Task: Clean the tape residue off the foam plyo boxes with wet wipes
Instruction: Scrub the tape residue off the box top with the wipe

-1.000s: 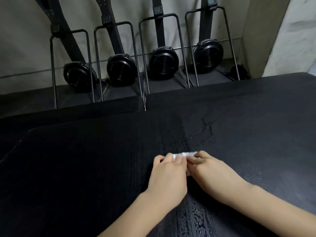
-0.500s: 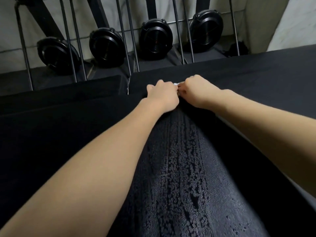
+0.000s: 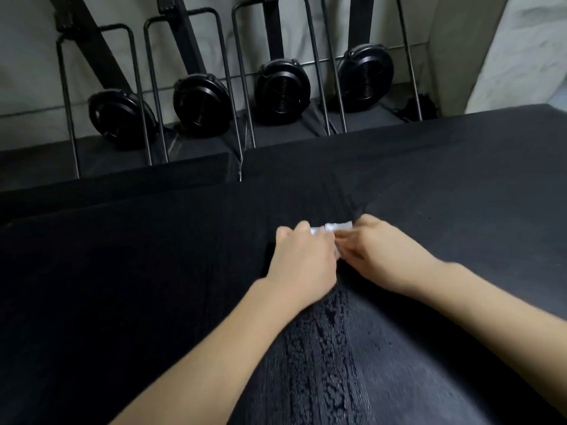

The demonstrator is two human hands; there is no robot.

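The broad black foam plyo box [image 3: 460, 185] fills the view, a wet beaded streak [image 3: 319, 363] running toward the camera. Since half a second ago both hands have drawn back from its far edge. Left hand [image 3: 302, 262] and right hand [image 3: 386, 256] together pinch the small white wet wipe [image 3: 334, 227], mostly hidden under blurred fingers.

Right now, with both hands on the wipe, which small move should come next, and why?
Probably push the wet wipe further forward along the same strip. The left hand and right hand both press it on the black foam box; beaded wetness lies only behind them, and the surface ahead looks mostly dry.
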